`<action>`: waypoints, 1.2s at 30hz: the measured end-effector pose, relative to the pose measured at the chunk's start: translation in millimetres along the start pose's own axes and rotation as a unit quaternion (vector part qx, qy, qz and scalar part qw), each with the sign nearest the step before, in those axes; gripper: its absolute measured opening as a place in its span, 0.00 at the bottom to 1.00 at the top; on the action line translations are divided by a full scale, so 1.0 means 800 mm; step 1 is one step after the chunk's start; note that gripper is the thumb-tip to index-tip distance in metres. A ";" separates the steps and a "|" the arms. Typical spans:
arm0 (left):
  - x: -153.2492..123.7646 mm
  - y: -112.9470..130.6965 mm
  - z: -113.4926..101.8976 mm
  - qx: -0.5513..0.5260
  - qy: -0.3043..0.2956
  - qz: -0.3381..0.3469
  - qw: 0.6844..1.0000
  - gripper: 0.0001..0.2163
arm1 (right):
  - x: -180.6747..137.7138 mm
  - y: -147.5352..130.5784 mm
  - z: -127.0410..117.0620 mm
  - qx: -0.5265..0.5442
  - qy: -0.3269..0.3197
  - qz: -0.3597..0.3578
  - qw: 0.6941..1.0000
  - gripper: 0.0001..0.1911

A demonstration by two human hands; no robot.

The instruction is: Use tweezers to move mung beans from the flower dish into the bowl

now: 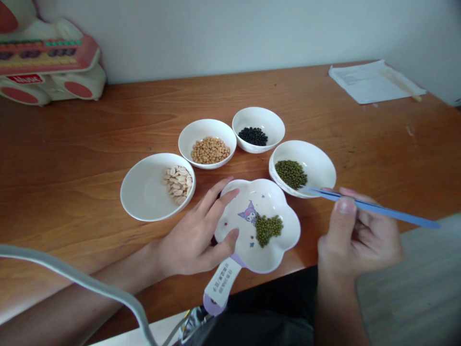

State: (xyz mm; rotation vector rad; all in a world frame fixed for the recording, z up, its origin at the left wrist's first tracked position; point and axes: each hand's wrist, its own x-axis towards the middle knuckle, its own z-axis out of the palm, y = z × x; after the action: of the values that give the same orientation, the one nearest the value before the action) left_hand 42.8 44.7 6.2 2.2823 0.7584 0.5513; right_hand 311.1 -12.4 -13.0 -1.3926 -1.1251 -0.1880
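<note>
- Head view: bare right hand (356, 235) clamped on slim blue tweezers (392, 212), thumb on top; tips sit at the near inner wall of a round white glossy bowl (320, 166). Can't tell if anything is pinched.
- Bare left hand (194, 240) has fingers and thumb spread apart, laid over the left side of a white flower-shaped dish (284, 206) with lilac trim and a cartoon print.
- Small round green beans (267, 230) lie heaped in the dish, right of the print; more small green beans (291, 174) sit in the bowl, beside the tips.
- Dish is near the table (108, 125) edge, its labelled lilac-and-white handle (223, 281) pointing toward the person; bowl just beyond its far right side.
- Doing it well, my judgement: light pinch on the tweezers, since hard round beans likely skid if squeezed off-centre.
- Part the tips low inside the bowl, below the rim, so nothing bounces out.
- Left hand best pressing the dish rim gently; a shove on the overhanging handle could tip it.
- Pick from the heap's edge, one bean per pinch; short path between dish and bowl.
</note>
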 end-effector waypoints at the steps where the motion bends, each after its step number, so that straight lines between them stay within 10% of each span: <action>1: 0.000 0.000 0.000 0.000 0.001 0.002 1.000 0.33 | -0.002 -0.001 -0.004 0.009 -0.024 -0.014 1.000 0.10; 9: -0.001 -0.003 0.002 0.007 0.006 0.008 1.000 0.31 | 0.003 -0.010 -0.019 0.014 -0.267 -0.168 0.949 0.15; 36: 0.000 -0.004 0.002 0.004 0.008 0.008 1.000 0.30 | 0.005 -0.004 -0.019 -0.002 -0.286 -0.136 0.949 0.13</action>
State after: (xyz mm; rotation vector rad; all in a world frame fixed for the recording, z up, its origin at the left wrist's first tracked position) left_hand 42.2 45.7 3.1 2.2964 0.7517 0.5744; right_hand 318.8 -23.9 -4.7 -1.3256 -1.8006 0.0250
